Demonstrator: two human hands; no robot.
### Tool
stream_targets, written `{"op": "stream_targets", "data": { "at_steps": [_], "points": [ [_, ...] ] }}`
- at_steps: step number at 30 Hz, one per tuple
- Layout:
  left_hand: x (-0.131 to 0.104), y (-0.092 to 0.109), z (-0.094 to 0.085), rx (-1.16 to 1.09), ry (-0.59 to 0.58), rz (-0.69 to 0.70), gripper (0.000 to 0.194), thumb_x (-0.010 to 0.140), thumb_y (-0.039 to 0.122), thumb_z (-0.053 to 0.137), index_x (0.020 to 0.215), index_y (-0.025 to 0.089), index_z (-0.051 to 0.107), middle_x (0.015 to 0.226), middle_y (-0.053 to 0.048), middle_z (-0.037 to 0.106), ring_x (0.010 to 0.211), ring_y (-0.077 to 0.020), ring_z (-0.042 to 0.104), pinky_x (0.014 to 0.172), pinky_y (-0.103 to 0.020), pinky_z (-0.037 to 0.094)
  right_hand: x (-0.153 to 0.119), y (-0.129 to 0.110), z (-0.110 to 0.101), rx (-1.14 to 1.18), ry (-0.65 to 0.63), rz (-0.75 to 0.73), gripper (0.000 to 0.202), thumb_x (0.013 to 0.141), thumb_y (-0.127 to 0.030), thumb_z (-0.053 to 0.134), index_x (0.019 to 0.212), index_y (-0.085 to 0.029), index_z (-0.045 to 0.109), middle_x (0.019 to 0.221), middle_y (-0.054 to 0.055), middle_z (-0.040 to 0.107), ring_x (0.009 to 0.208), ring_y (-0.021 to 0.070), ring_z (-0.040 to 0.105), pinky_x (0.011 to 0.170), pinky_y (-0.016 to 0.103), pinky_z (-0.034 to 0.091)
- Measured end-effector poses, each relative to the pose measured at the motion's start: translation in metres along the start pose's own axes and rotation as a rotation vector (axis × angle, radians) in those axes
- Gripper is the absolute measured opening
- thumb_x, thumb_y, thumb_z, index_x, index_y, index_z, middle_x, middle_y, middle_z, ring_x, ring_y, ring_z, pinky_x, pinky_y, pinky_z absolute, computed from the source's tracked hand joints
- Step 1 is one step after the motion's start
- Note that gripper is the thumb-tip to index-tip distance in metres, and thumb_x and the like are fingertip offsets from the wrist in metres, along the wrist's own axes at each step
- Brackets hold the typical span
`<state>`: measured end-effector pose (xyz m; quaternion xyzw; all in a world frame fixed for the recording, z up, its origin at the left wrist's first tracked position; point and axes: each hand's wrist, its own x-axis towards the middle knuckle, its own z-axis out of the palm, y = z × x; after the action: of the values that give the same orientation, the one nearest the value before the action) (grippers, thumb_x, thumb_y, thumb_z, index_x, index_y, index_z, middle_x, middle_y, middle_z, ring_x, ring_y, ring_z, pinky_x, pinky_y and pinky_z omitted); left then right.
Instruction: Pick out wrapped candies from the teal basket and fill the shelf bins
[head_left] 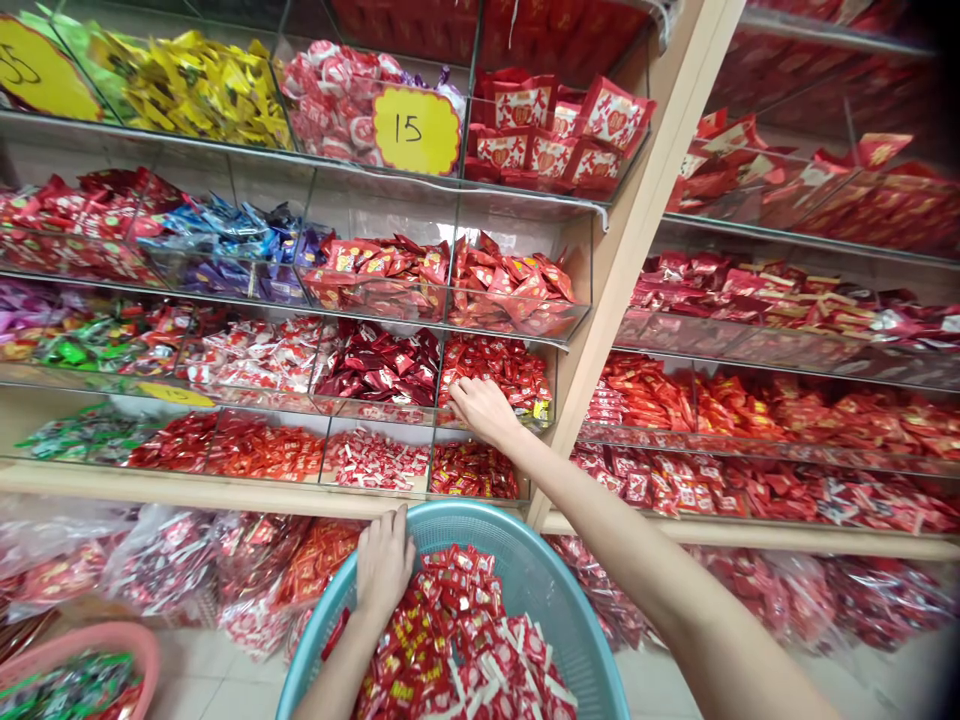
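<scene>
I judge the red-wrapped candies (501, 362) in the shelf bin (534, 424) light and slippery, best scooped from beneath. My right hand (486, 408) curls there, left hand (384, 560) at the basket (525, 560) rim; I can't tell either grip.

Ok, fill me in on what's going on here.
A person is at a set of shelves full of small wrapped packets. Their right hand is at the front of a compartment of red packets; whether the fingers hold any can't be made out. The left hand is at the rim of a blue-green basket, which already holds a pile of red and red-and-white packets. A pink basket with mostly green packets stands off to the left.
</scene>
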<state>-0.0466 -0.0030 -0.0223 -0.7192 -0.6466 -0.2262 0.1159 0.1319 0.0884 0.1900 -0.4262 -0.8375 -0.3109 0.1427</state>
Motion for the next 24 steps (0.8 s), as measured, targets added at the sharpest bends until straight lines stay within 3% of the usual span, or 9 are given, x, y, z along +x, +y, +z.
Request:
{"op": "stream_targets", "data": {
  "at_steps": [7,16,24],
  "points": [
    [0.0,0.001,-0.001,-0.008,-0.01,-0.011,0.042,0.085,0.024,0.037,0.126,0.015,0.043,0.105,-0.01,0.053,0.092,-0.0207,0.045,0.079,-0.034,0.033,-0.002,0.002,0.007,0.022,0.044,-0.009,0.035,0.093,-0.043,0.028,0.102,-0.017,0.05,0.097,0.01,0.054,0.089,0.0204,0.048,0.074,0.031,0.028],
    [-0.002,0.001,-0.002,-0.011,-0.003,-0.006,0.042,0.085,0.023,0.035,0.126,0.015,0.042,0.106,-0.01,0.053,0.092,-0.0204,0.044,0.079,-0.034,0.033,0.011,0.009,0.013,-0.058,0.047,-0.169,0.028,0.096,-0.026,0.024,0.098,-0.016,0.05,0.096,0.008,0.056,0.082,0.0179,0.052,0.069,0.03,0.027],
    [-0.002,0.0,-0.002,0.016,0.016,0.021,0.042,0.086,0.025,0.035,0.126,0.014,0.042,0.105,-0.009,0.053,0.09,-0.0203,0.045,0.078,-0.033,0.032,0.023,0.017,0.018,-0.057,0.014,-0.111,0.036,0.097,-0.029,0.016,0.101,-0.014,0.049,0.091,0.009,0.057,0.081,0.0172,0.054,0.069,0.029,0.029]
  ]
}}
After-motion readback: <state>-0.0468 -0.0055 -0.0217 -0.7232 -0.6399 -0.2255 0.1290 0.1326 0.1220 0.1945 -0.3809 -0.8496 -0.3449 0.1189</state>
